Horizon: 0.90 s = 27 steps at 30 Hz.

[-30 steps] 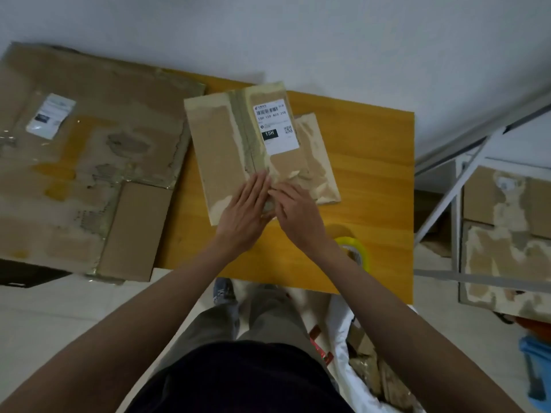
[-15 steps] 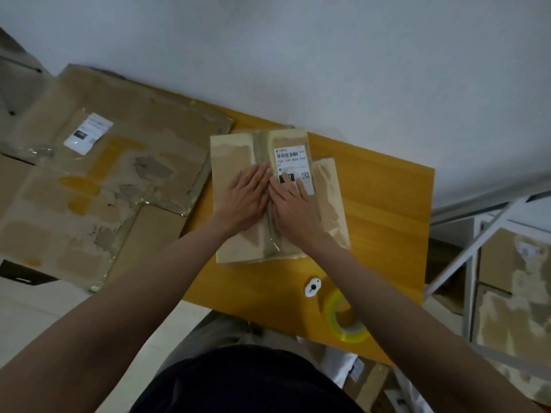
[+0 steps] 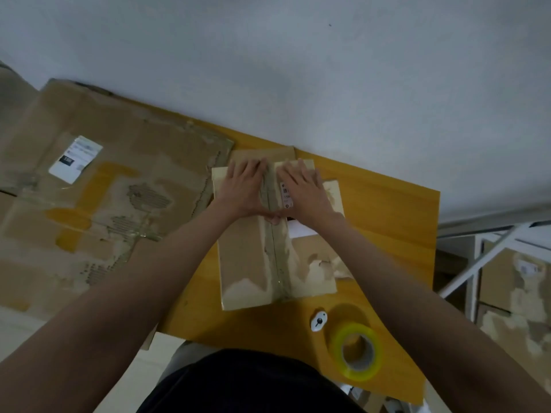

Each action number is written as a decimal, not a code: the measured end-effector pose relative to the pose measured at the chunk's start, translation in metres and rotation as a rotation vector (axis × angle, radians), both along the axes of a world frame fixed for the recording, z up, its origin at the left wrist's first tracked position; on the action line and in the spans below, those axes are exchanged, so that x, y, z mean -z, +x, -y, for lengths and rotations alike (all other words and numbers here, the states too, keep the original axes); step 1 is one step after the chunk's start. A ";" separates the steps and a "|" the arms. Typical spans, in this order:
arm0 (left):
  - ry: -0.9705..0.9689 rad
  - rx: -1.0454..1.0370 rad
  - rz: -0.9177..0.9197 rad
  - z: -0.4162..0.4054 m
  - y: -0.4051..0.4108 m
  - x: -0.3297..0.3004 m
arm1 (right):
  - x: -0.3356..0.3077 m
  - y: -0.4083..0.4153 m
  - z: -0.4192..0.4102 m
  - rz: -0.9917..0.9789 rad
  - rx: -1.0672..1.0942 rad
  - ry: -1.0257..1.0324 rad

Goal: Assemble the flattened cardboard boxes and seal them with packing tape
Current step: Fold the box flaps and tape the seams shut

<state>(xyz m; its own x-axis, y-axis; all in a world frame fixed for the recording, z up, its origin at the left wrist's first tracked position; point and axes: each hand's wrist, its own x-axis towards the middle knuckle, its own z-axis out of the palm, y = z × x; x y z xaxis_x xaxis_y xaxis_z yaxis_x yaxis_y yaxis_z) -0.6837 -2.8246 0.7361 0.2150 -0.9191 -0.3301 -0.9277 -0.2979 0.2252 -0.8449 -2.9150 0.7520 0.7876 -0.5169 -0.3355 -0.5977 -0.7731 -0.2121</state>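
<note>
A small brown cardboard box (image 3: 247, 263) lies on the yellow wooden table (image 3: 384, 222), with a taped seam running down its middle and a white shipping label partly under my right hand. My left hand (image 3: 243, 189) presses flat on the box's far end, left of the seam. My right hand (image 3: 304, 190) presses flat just right of the seam, fingers straight. A roll of clear packing tape (image 3: 357, 351) with a yellow-green tint stands near the table's front edge. A small white cutter (image 3: 318, 321) lies just left of the roll.
A large flattened cardboard sheet (image 3: 98, 201) with a white label covers the table's left end and overhangs it. The wall is close behind the table. A white metal rack (image 3: 489, 257) with more cardboard boxes stands to the right.
Both hands have slid along the taped seam from the box's near end to its far end. My view has tilted, so the tape roll and cutter now show.
</note>
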 end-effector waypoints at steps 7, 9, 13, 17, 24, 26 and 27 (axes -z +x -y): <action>-0.109 -0.013 -0.109 0.011 0.008 0.010 | 0.005 0.024 0.026 -0.036 0.106 0.145; -0.120 0.004 -0.128 0.012 0.008 0.012 | 0.006 0.027 0.030 -0.020 0.159 0.126; -0.113 0.100 -0.161 0.025 0.001 0.013 | 0.011 0.008 0.037 0.043 0.272 0.135; -0.089 0.193 -0.179 0.055 -0.002 0.005 | 0.010 -0.013 0.048 0.036 0.382 0.136; -0.086 -0.044 -0.102 0.052 0.004 0.012 | 0.010 -0.012 0.042 0.149 0.510 0.206; -0.067 -0.045 -0.089 0.055 -0.002 0.013 | 0.009 -0.008 0.036 0.128 0.543 0.168; -0.042 -0.040 -0.087 0.060 -0.004 0.012 | 0.008 -0.006 0.034 0.116 0.555 0.145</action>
<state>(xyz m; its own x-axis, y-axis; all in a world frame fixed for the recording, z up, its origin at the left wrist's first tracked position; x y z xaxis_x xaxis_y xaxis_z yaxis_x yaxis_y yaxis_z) -0.6875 -2.8851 0.7243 0.2242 -0.9236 -0.3110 -0.8913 -0.3234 0.3177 -0.8507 -2.9490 0.7436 0.4480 -0.8176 -0.3617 -0.8716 -0.3093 -0.3803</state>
